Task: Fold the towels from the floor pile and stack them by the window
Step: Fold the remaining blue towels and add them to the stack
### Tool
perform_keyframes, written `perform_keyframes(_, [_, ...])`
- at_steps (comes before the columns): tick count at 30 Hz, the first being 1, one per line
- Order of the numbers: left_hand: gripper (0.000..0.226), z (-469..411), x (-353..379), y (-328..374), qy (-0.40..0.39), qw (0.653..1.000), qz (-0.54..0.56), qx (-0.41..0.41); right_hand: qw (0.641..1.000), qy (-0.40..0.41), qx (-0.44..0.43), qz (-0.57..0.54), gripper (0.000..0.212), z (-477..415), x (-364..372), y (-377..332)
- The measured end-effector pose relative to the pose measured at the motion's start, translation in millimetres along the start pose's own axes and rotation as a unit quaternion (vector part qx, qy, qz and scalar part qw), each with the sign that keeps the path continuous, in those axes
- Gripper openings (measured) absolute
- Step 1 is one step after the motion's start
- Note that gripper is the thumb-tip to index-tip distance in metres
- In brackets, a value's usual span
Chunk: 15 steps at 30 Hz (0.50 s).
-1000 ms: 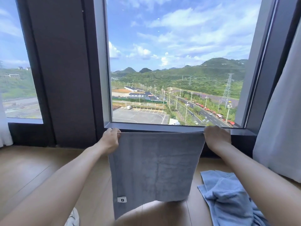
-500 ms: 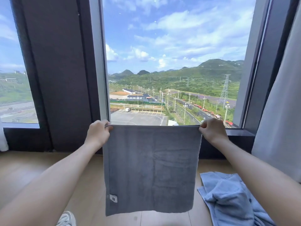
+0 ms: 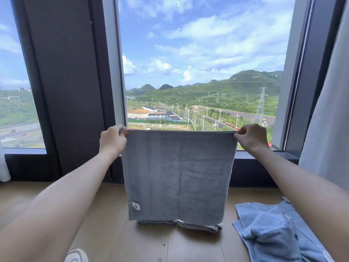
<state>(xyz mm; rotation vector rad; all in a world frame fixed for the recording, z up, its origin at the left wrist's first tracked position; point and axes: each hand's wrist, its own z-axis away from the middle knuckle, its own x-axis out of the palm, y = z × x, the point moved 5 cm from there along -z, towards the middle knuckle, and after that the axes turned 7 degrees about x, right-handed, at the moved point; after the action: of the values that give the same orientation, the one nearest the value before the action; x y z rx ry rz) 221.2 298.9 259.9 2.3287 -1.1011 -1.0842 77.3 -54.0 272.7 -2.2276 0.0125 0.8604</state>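
A grey towel (image 3: 177, 174) hangs flat in front of me, stretched between both hands at its top edge. My left hand (image 3: 113, 139) pinches the top left corner and my right hand (image 3: 251, 138) pinches the top right corner. A small white label sits near the towel's lower left. Under its bottom edge, folded grey cloth (image 3: 198, 225) lies on the wooden floor below the window (image 3: 204, 72). A crumpled light blue towel (image 3: 273, 231) lies on the floor at the right.
A dark window sill (image 3: 264, 155) and a dark pillar (image 3: 69, 82) stand ahead. A pale curtain (image 3: 328, 114) hangs at the right. A white shoe (image 3: 77, 256) shows at the bottom left. Bare wooden floor (image 3: 117, 224) spreads to the left.
Both hands have lifted the grey towel higher, from sill level to in front of the glass. Its bottom edge now hangs off the floor, uncovering folded grey cloth below.
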Motion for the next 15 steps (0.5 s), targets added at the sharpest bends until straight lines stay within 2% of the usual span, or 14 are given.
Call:
perform_keyframes(5, [0.023,-2,4,6,-0.022,1.0,0.015,-0.014,0.998,0.011,0.044,-0.048,0.005,-2,-1,1])
perform_keyframes(7, [0.022,0,5,6,-0.023,0.998,0.04,-0.035,0.993,-0.002,0.089,-0.08,0.013,-2,2,8])
perform_keyframes(9, [0.018,3,8,6,-0.05,0.997,0.035,-0.043,0.989,-0.06,0.129,-0.037,0.029,0,7,17])
perform_keyframes(12, [0.017,10,14,1,-0.107,0.993,0.003,-0.055,0.977,-0.162,0.13,0.041,0.026,7,20,27])
perform_keyframes(15, [0.02,13,17,-8,-0.116,0.986,0.045,-0.107,0.966,-0.205,0.158,-0.023,0.029,11,31,30])
